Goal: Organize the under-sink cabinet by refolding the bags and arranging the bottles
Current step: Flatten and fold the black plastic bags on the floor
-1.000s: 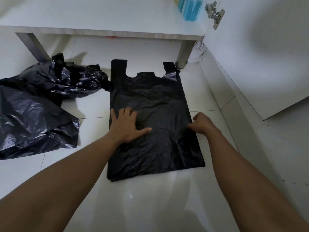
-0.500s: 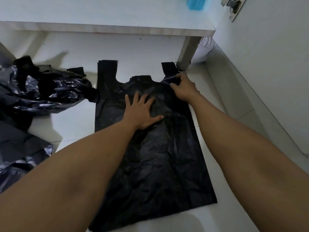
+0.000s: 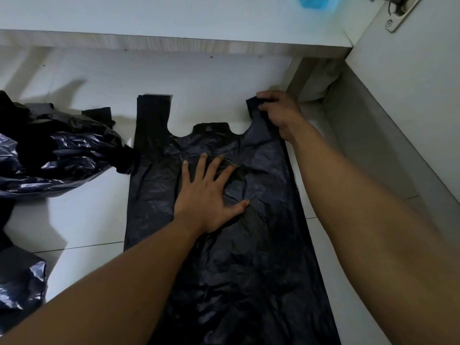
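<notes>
A black plastic carrier bag point(image 3: 249, 257) lies spread flat on the white tiled floor, handles pointing away from me. My left hand point(image 3: 209, 192) presses flat on its upper middle, fingers spread. My right hand point(image 3: 278, 113) grips the bag's right handle at the far right corner, fingers curled round the strip. The left handle point(image 3: 153, 113) lies flat and free. A blue bottle point(image 3: 316, 2) stands on the cabinet floor at the top edge, mostly cut off.
A heap of crumpled black bags point(image 3: 57, 155) lies on the floor at the left, with another bag point(image 3: 20, 282) nearer me. The cabinet's base board point(image 3: 174, 43) runs across the top. An open white door point(image 3: 410, 83) with a metal hinge point(image 3: 398, 13) stands at the right.
My right hand has moved from the bag's right edge up to the right handle and taken hold of it. My left hand slid up the bag. The view has moved closer.
</notes>
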The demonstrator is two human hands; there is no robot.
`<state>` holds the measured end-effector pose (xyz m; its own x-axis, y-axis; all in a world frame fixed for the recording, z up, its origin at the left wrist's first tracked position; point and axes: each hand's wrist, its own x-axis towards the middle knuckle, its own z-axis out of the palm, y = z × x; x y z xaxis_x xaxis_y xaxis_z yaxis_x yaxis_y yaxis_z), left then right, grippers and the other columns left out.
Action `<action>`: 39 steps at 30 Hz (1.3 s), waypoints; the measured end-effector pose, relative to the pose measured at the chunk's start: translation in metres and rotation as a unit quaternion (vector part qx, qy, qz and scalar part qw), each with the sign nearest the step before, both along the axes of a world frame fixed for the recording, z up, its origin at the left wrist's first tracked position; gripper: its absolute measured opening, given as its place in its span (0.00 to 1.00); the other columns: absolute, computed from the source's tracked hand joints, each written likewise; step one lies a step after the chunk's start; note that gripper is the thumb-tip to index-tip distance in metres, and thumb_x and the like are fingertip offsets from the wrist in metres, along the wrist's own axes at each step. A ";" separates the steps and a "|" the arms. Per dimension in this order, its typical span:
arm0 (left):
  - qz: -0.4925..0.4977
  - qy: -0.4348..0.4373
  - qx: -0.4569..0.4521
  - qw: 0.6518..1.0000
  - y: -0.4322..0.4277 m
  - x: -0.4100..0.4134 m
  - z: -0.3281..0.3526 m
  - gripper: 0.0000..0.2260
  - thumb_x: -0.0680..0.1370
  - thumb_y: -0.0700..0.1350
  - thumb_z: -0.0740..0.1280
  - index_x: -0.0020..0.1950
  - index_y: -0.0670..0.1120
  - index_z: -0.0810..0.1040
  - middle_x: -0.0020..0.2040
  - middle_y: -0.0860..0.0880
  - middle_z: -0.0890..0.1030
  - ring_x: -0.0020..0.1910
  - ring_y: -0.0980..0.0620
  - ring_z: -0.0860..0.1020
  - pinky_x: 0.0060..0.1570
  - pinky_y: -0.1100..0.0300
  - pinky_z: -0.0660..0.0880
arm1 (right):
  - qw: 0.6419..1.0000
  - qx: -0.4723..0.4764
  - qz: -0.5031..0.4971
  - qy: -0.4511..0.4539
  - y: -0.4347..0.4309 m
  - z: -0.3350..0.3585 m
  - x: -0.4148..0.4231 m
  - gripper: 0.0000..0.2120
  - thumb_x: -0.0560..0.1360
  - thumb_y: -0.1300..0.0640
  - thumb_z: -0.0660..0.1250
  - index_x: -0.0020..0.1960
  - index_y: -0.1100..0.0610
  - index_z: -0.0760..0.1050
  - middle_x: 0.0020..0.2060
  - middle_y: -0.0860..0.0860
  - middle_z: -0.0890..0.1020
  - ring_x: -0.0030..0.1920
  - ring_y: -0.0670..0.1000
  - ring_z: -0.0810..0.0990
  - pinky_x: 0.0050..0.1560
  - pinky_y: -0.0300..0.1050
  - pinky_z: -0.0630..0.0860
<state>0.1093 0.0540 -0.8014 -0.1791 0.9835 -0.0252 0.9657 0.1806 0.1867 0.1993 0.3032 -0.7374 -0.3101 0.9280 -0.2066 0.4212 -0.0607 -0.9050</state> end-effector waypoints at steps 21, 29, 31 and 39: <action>-0.002 -0.001 -0.007 1.000 -0.001 0.001 0.000 0.43 0.71 0.79 0.43 0.82 0.59 0.48 0.83 0.51 0.48 0.81 0.44 0.39 0.74 0.34 0.38 | 0.851 0.328 0.128 -0.391 -0.067 -0.055 0.078 0.20 0.84 0.48 0.53 0.73 0.50 0.69 0.71 0.51 0.70 0.69 0.57 0.67 0.64 0.59 0.64; 0.006 -0.009 -0.003 1.000 -0.001 0.001 0.002 0.47 0.72 0.78 0.45 0.83 0.50 0.44 0.83 0.52 0.48 0.81 0.46 0.40 0.75 0.34 0.38 | 0.884 0.318 0.175 -0.296 -0.128 -0.030 0.081 0.11 0.81 0.54 0.60 0.57 0.55 0.79 0.53 0.53 0.79 0.55 0.56 0.76 0.54 0.53 0.74; 0.000 -0.030 0.003 1.000 -0.002 0.000 0.002 0.45 0.73 0.76 0.46 0.82 0.50 0.44 0.83 0.52 0.48 0.81 0.46 0.41 0.75 0.34 0.38 | 0.879 0.300 0.214 -0.302 -0.154 -0.034 0.082 0.14 0.81 0.53 0.61 0.63 0.55 0.79 0.57 0.53 0.78 0.58 0.56 0.75 0.57 0.52 0.75; 0.033 -0.125 0.201 0.971 -0.031 -0.008 0.024 0.27 0.75 0.63 0.60 0.69 0.50 0.74 0.67 0.48 0.72 0.72 0.45 0.66 0.75 0.34 0.47 | 0.891 0.237 0.219 -0.320 -0.167 -0.036 0.085 0.25 0.81 0.44 0.63 0.73 0.56 0.71 0.70 0.52 0.70 0.72 0.56 0.65 0.70 0.55 0.69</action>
